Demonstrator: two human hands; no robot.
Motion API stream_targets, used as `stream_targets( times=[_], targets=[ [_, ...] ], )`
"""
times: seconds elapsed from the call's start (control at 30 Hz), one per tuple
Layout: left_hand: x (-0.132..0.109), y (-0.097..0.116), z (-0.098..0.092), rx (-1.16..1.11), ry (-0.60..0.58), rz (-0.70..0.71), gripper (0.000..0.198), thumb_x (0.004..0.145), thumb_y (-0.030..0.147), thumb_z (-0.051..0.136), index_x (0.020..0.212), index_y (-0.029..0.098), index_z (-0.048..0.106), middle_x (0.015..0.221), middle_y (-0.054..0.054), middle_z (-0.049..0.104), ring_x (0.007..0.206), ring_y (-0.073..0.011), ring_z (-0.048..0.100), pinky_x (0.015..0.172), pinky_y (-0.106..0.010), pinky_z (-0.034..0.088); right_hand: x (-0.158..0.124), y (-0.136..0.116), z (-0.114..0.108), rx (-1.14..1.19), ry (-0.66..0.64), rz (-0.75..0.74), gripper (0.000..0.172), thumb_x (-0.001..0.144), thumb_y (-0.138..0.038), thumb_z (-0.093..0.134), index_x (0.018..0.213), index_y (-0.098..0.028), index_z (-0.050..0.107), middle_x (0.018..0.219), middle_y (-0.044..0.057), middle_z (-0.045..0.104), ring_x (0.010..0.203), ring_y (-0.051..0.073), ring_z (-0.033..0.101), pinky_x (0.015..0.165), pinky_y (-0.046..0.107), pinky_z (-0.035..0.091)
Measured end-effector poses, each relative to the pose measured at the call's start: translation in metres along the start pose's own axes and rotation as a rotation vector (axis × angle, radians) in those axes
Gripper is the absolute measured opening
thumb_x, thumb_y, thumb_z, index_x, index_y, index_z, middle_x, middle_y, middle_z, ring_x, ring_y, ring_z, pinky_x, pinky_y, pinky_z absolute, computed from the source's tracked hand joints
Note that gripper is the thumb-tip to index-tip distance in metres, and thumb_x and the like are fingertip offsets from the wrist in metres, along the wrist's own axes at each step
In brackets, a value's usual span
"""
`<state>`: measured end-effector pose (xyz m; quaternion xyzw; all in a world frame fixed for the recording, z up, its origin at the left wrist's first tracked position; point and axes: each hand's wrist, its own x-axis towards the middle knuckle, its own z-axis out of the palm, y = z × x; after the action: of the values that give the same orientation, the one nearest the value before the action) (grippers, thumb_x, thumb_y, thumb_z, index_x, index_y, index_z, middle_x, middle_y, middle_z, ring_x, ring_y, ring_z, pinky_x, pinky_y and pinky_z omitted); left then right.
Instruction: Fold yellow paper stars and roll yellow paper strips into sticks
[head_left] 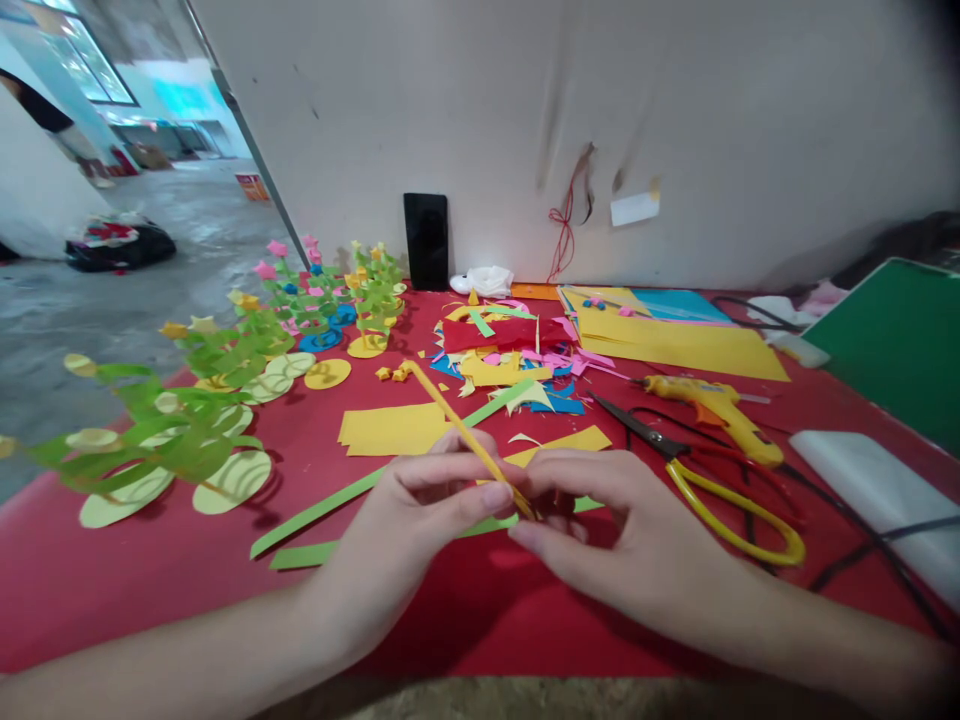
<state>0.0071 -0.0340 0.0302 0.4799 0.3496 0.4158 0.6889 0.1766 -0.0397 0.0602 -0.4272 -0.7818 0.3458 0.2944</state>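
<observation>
A narrow yellow paper strip slants up and away from my fingers over the red table. My left hand pinches it between thumb and fingers. At the strip's lower end, my right hand has its fingertips closed on it; the exact grip there is partly hidden. Under and beside my hands lie green paper strips and a wider yellow paper piece. Small folded yellow stars sit just beyond. Scissors with yellow and red handles rest right of my right hand.
Paper plants with stars on round bases stand along the left. A heap of paper scraps lies ahead. To the right are a yellow glue gun, black cords, yellow sheets and a green board. A phone leans on the wall.
</observation>
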Motion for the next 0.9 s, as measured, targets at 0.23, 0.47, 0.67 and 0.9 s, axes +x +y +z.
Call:
stream_targets(
  times=[0.23, 0.47, 0.67, 0.9],
  targets=[
    [-0.001, 0.001, 0.001, -0.079, -0.015, -0.007, 0.013, 0.076, 0.017, 0.06, 0.077, 0.025, 0.071, 0.085, 0.002, 0.062, 0.084, -0.0093, 0.056, 0.075, -0.014, 0.044, 0.001, 0.0, -0.001, -0.013, 0.042, 0.013, 0.016, 0.079, -0.023, 0.053, 0.067, -0.017, 0.062, 0.061, -0.002, 0.06, 0.058, 0.008, 0.053, 0.053, 0.016, 0.041],
    [0.001, 0.0, 0.0, 0.035, 0.041, 0.021, 0.014, 0.072, 0.015, 0.064, 0.075, 0.027, 0.071, 0.088, 0.005, 0.061, 0.086, -0.008, 0.056, 0.074, -0.011, 0.044, 0.003, -0.001, -0.013, -0.009, -0.029, 0.076, 0.019, 0.078, -0.026, 0.052, 0.067, -0.018, 0.066, 0.065, 0.0, 0.064, 0.06, 0.01, 0.055, 0.054, 0.017, 0.042],
    [0.01, 0.004, -0.005, -0.002, -0.223, -0.165, 0.015, 0.074, 0.016, 0.062, 0.086, 0.022, 0.069, 0.084, -0.001, 0.068, 0.079, -0.0131, 0.062, 0.075, -0.021, 0.046, 0.006, 0.003, -0.04, 0.177, -0.433, 0.373, 0.023, 0.075, -0.037, 0.055, 0.072, -0.019, 0.069, 0.053, -0.002, 0.054, 0.043, 0.006, 0.042, 0.038, 0.017, 0.031],
    [0.009, 0.001, -0.003, -0.108, -0.605, -0.461, 0.029, 0.086, 0.027, 0.041, 0.087, 0.01, 0.066, 0.074, -0.011, 0.069, 0.044, -0.0104, 0.058, 0.042, -0.02, 0.043, 0.01, 0.016, -0.043, 0.215, -0.676, 0.426, 0.023, 0.071, -0.034, 0.058, 0.079, -0.017, 0.071, 0.052, -0.001, 0.052, 0.05, 0.009, 0.047, 0.045, 0.019, 0.035]
  ],
)
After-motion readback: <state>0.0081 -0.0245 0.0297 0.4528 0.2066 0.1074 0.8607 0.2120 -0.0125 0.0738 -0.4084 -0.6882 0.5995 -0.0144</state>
